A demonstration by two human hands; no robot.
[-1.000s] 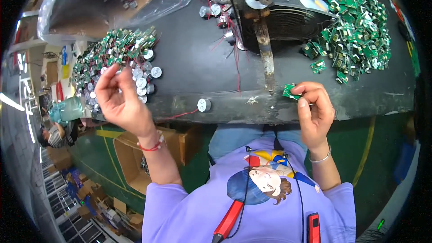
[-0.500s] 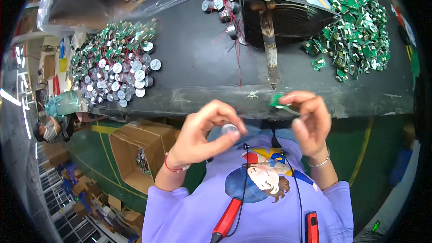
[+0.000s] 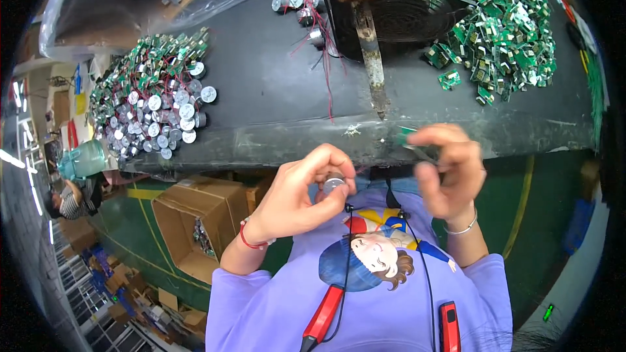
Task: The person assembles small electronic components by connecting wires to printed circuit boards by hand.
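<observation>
Near the bench's front edge, my left hand (image 3: 301,190) is closed around a small round silver motor (image 3: 333,183), its grey end facing up between thumb and fingers. To the right, my right hand (image 3: 451,171) pinches a small green circuit board (image 3: 405,134) at its fingertips, over the bench edge. A thin pale strip shows beneath the board; blur hides what it is. Beyond both hands, a soldering iron (image 3: 370,58) points its dark tip toward me, apart from the board and motor.
Motors joined to boards by red wires form a pile (image 3: 156,104) at left. Loose circuit boards (image 3: 505,32) are heaped at right. More wired motors (image 3: 297,0) lie behind. A cardboard box (image 3: 195,221) stands below the bench. At far left, a person (image 3: 75,199) is near a translucent bottle (image 3: 85,158).
The circuit board in my right hand has turned from face-on to nearly edge-on. My left fingers have drawn closer around the motor. The bench has shifted slightly left and up in view.
</observation>
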